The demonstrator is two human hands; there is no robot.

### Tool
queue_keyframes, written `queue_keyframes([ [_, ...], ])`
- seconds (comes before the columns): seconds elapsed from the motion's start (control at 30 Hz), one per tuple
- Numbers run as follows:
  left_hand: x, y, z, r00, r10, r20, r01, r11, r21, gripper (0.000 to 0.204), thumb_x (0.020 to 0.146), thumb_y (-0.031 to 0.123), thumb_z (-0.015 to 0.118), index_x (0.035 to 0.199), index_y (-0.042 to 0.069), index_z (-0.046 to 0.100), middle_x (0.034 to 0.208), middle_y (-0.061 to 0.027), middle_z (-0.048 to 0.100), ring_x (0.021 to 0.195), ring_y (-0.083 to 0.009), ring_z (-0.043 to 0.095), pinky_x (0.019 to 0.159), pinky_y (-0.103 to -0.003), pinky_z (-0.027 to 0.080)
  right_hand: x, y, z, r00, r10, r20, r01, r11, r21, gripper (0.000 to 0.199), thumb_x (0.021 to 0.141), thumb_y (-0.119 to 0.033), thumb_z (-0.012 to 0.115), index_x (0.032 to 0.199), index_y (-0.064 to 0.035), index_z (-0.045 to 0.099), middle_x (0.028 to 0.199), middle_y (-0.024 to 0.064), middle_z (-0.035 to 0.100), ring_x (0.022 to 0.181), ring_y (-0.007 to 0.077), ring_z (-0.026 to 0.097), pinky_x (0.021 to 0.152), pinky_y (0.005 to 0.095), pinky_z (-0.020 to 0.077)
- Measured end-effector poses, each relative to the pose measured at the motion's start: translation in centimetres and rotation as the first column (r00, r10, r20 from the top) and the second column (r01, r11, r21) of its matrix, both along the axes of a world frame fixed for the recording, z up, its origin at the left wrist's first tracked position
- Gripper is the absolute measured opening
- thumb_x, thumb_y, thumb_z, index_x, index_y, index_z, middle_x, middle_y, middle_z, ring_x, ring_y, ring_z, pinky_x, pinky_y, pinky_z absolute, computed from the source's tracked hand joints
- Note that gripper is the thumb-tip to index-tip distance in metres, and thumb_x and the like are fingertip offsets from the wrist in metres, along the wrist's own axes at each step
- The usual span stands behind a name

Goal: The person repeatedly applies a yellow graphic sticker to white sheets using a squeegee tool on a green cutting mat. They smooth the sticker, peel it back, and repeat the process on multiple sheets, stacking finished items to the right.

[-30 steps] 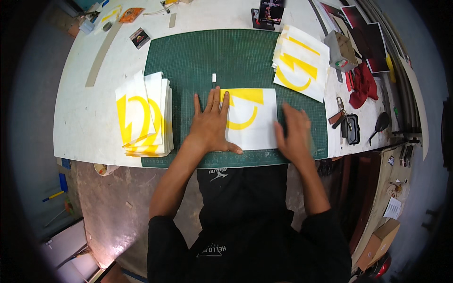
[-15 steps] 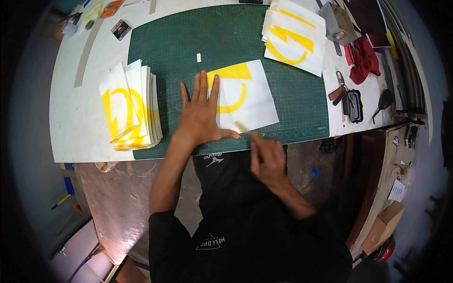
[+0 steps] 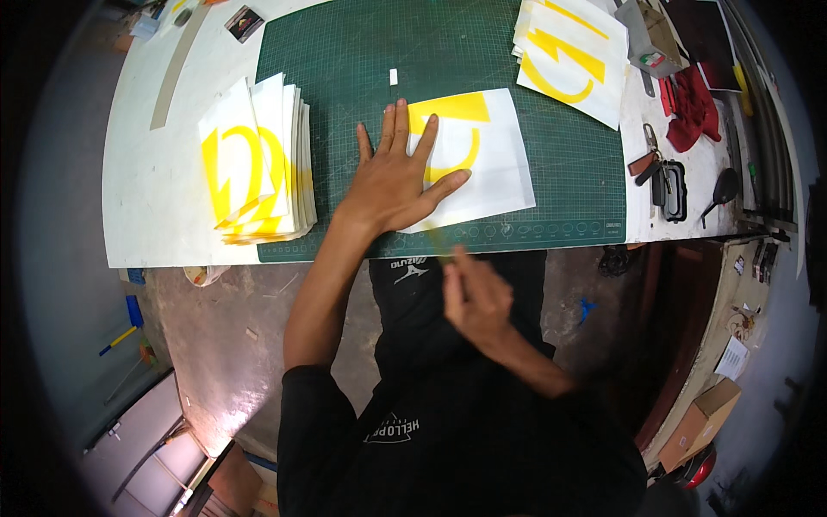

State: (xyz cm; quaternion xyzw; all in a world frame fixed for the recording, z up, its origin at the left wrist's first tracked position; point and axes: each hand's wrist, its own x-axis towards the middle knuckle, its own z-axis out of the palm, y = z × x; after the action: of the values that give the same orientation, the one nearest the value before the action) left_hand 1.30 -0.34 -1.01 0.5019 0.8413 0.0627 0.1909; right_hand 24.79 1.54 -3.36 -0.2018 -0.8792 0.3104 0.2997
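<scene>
My left hand (image 3: 392,177) lies flat with fingers spread on a white sheet with a yellow curved shape (image 3: 495,164). The sheet rests on a green cutting mat (image 3: 362,69) near the mat's front edge. My right hand (image 3: 474,297) is drawn back below the table edge, in front of my black shirt. It is blurred, and its fingers pinch a thin pale strip (image 3: 441,241) that runs up toward the sheet's near corner.
A stack of white sheets with yellow shapes (image 3: 258,164) sits at the mat's left edge, another stack (image 3: 573,56) at the far right. A red cloth (image 3: 689,103) and a key bunch with a black case (image 3: 668,185) lie on the white table (image 3: 155,198). A small white piece (image 3: 394,77) lies on the mat.
My right hand has left the sheet and pulled back toward my body, below the table edge. My left hand stays pressed on the sheet, which has turned slightly.
</scene>
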Motion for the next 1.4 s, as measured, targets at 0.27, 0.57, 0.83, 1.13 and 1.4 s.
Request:
queue_keyframes([
  [0.27, 0.4, -1.7, 0.8, 0.997, -0.067, -0.039, 0.069, 0.996, 0.05, 0.146, 0.068, 0.083, 0.078, 0.171, 0.006, 0.008, 0.174, -0.0333, 0.006, 0.164, -0.0445, 0.004, 0.127, -0.07, 0.001, 1.6, 4.9, 1.7, 0.983, -0.089, -0.158, 0.096, 0.995, 0.037, 0.036, 0.085, 0.007, 0.078, 0.12, 0.0089, 0.071, 0.089, 0.0172, 0.075, 0.069, 0.0277, 0.069, 0.063, 0.0362, 0.0522],
  [0.57, 1.3, -2.7, -0.3, 0.998, 0.014, 0.06, -0.027, 0.977, 0.21, 0.178, 0.042, 0.084, 0.089, 0.166, -0.01, 0.003, 0.173, -0.031, 0.017, 0.164, -0.0382, 0.014, 0.126, -0.071, 0.003, -11.2, 9.1, -0.4, 0.998, 0.033, 0.045, -0.041, 0.979, 0.198, 0.034, 0.09, -0.005, 0.073, 0.124, -0.0002, 0.071, 0.088, 0.0108, 0.071, 0.079, 0.0289, 0.065, 0.075, 0.0424, 0.045],
  [0.83, 1.4, -2.7, 0.2, 0.999, 0.011, 0.03, -0.016, 0.984, 0.179, 0.173, 0.041, 0.087, 0.086, 0.167, -0.006, 0.012, 0.174, -0.0277, 0.02, 0.164, -0.0364, 0.016, 0.126, -0.071, -0.001, -5.3, 18.1, -1.4, 0.916, -0.358, 0.181, 0.346, 0.934, 0.093, 0.039, 0.09, -0.011, 0.074, 0.128, -0.0014, 0.07, 0.098, 0.016, 0.073, 0.092, 0.0324, 0.069, 0.084, 0.0483, 0.0483],
  [1.13, 2.3, -3.7, 0.1, 0.996, -0.042, -0.078, 0.07, 0.915, 0.398, 0.118, 0.075, 0.066, 0.083, 0.163, 0.002, 0.036, 0.164, -0.0249, 0.042, 0.157, -0.0377, 0.035, 0.128, -0.067, 0.012, -1.8, 15.3, 4.1, 0.987, -0.011, 0.162, -0.046, 0.938, 0.343, 0.052, 0.087, -0.011, 0.081, 0.137, -0.0025, 0.067, 0.13, 0.0203, 0.066, 0.117, 0.036, 0.063, 0.101, 0.0549, 0.0469],
  [1.4, 8.0, -5.1, -0.8, 0.985, 0.032, -0.171, 0.078, 0.796, 0.601, 0.046, 0.086, 0.007, 0.08, 0.131, 0.004, 0.072, 0.104, -0.0072, 0.071, 0.099, -0.0233, 0.067, 0.114, -0.055, 0.042, -1.1, 13.8, 2.2, 0.911, 0.353, 0.213, -0.399, 0.886, 0.235, 0.045, 0.08, 0.001, 0.078, 0.124, -0.0056, 0.075, 0.11, 0.0114, 0.07, 0.107, 0.0303, 0.065, 0.109, 0.0552, 0.0457],
])
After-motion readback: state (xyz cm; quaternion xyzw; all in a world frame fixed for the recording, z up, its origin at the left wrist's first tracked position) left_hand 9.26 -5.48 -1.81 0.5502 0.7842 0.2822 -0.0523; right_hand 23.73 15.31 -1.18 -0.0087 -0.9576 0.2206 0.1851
